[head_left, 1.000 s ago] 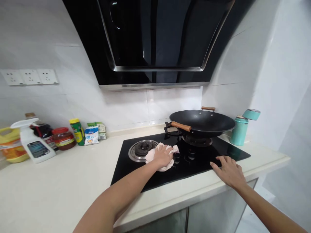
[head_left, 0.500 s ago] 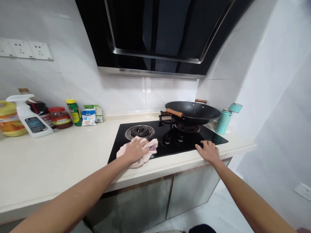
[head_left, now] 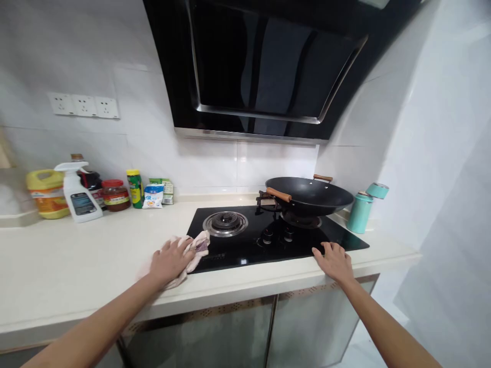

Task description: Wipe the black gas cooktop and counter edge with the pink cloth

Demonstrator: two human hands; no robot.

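Observation:
Pressed down on a crumpled pale pink cloth [head_left: 200, 247], my left hand [head_left: 170, 261] holds it at the left front corner of the black gas stove [head_left: 230, 254]. Part of the cloth lies on the white counter [head_left: 111, 250], and my palm covers some of it. My right hand [head_left: 334, 261] rests on the stove's front right edge, fingers apart and holding nothing. A black wok [head_left: 310, 197] with wooden handles sits on the right burner, beyond that hand. The left burner [head_left: 225, 223] carries no pan.
A white spray bottle [head_left: 80, 197], yellow jug [head_left: 48, 194], red-lidded jar [head_left: 115, 195], green shaker [head_left: 135, 189] and small packets [head_left: 153, 196] stand along the back left. A turquoise bottle [head_left: 359, 212] stands right of the stove. The black range hood [head_left: 253, 76] hangs overhead.
My left hand has slid the cloth leftward, from in front of the left burner to the stove's left edge and counter. My right hand stays on the stove edge. The view has shifted slightly.

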